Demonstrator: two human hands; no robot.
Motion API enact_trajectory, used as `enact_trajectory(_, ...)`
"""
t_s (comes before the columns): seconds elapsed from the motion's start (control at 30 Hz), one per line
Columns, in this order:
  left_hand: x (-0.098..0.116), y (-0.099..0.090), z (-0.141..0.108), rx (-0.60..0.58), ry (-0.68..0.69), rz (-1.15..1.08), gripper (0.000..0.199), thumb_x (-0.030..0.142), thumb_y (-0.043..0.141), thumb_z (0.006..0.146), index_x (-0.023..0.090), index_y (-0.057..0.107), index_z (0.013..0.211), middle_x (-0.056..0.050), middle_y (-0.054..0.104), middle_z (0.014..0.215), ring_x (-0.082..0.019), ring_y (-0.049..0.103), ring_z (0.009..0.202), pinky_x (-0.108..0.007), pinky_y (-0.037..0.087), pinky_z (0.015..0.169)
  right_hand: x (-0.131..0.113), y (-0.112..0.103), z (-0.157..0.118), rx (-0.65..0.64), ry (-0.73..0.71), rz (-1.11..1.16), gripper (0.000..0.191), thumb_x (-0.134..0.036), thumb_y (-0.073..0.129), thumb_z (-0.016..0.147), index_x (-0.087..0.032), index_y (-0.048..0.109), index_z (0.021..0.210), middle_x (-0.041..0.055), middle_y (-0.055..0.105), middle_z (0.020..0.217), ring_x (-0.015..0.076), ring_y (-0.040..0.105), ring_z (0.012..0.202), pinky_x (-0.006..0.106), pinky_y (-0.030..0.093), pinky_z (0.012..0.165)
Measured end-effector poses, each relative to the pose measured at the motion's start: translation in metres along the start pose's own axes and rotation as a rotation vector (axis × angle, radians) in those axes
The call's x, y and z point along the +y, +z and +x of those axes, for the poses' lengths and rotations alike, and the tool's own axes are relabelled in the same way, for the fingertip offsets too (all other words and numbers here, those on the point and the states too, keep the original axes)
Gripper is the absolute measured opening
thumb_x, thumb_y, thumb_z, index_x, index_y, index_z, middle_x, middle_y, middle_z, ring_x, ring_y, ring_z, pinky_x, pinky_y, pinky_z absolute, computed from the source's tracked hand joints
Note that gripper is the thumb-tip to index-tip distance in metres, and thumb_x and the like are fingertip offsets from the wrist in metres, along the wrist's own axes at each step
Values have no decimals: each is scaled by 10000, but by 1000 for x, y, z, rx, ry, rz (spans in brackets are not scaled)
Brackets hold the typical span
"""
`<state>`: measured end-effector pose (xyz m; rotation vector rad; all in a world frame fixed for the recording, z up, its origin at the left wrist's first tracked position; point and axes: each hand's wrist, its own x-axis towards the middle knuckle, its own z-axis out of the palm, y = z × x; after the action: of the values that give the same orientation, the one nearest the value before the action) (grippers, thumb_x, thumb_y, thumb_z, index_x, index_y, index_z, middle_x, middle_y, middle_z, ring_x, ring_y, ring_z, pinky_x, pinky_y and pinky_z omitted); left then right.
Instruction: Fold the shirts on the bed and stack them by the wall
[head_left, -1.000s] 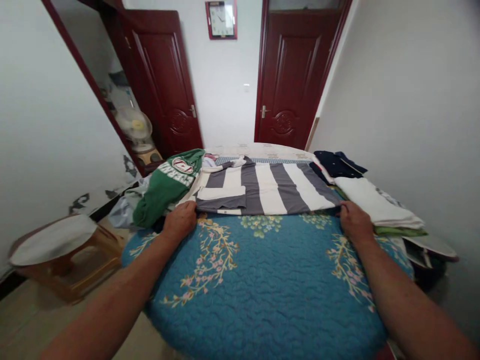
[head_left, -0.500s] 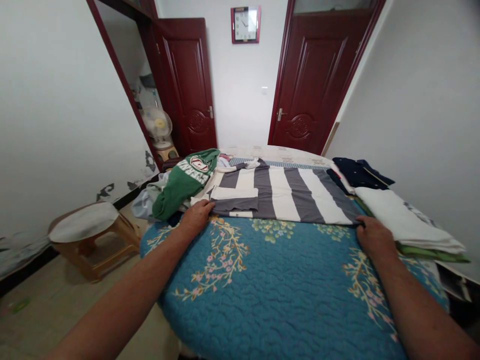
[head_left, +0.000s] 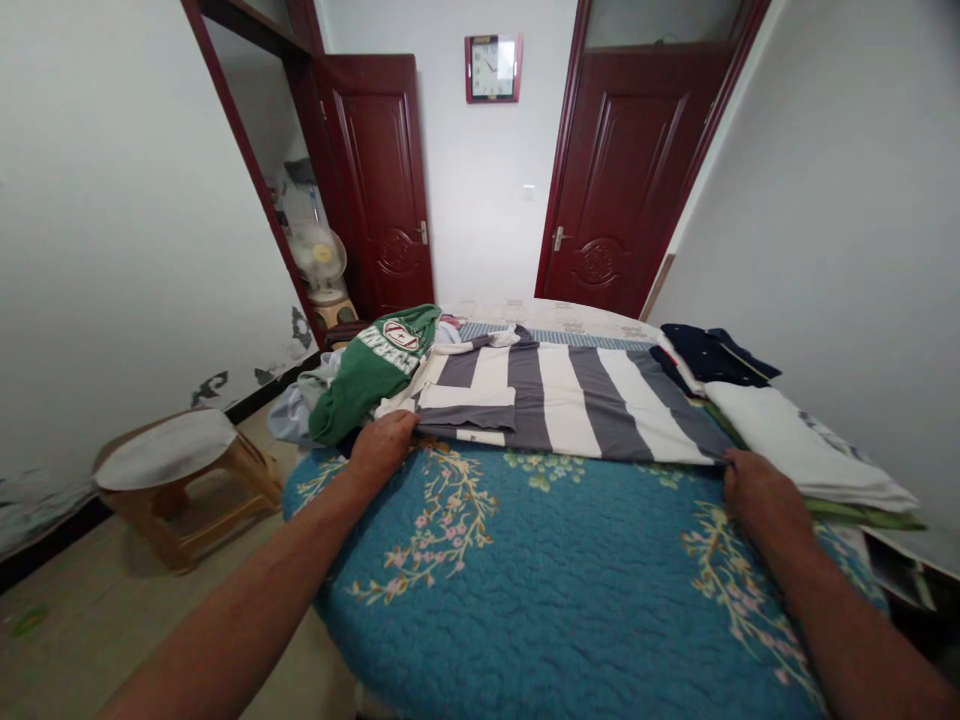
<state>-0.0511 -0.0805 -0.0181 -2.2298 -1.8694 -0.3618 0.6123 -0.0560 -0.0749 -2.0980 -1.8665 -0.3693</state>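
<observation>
A grey and white striped shirt (head_left: 559, 395) lies spread sideways across the table, one sleeve folded over its body at the left. My left hand (head_left: 384, 445) pinches its near edge at the shoulder end. At the opposite end, my right hand (head_left: 765, 495) grips the near corner of the hem. Both hands are closed on the cloth, and the near edge runs taut between them. The shirt's far side rests bunched around the collar area near the table's back.
A rumpled green garment (head_left: 375, 370) lies on other clothes at the left. Folded white clothing (head_left: 802, 440) and dark navy clothing (head_left: 716, 355) are stacked at the right. A blue flowered quilted cover (head_left: 570, 580) lies beneath. A stool (head_left: 180, 470) stands on the floor, left.
My right hand has shifted slightly right and nearer with the hem corner, and my left hand slightly left. The shirt's near edge looks more stretched. The camera view has tilted up a little.
</observation>
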Motion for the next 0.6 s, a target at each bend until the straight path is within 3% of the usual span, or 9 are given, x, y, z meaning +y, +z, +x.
enact_trajectory(0.1,-1,-4,-14,18,12,6,386,159,460,1016,201,739,1280,-124,779,1296,-275,747,1169,-361,597,984,11,-8,-20,44,-67,-18,434,-248,379,1036,-83,719,1248,231,737,1285,320,717,1184,415,543,1038)
enact_trajectory(0.37,2,-13,-56,18,0,-28,439,211,391,1056,209,748,1311,-114,764,1387,-279,751,1219,-383,607,1024,29,-20,-81,168,-108,17,365,-235,455,988,-148,703,1241,191,751,1278,325,732,1161,459,584,1026)
enact_trajectory(0.6,3,-8,-79,1,23,-9,473,189,388,1026,173,757,1321,-146,752,1404,-316,740,1253,-453,594,1079,27,-35,-104,171,-116,23,353,-228,459,988,-156,694,1241,190,749,1290,323,722,1201,459,580,1061)
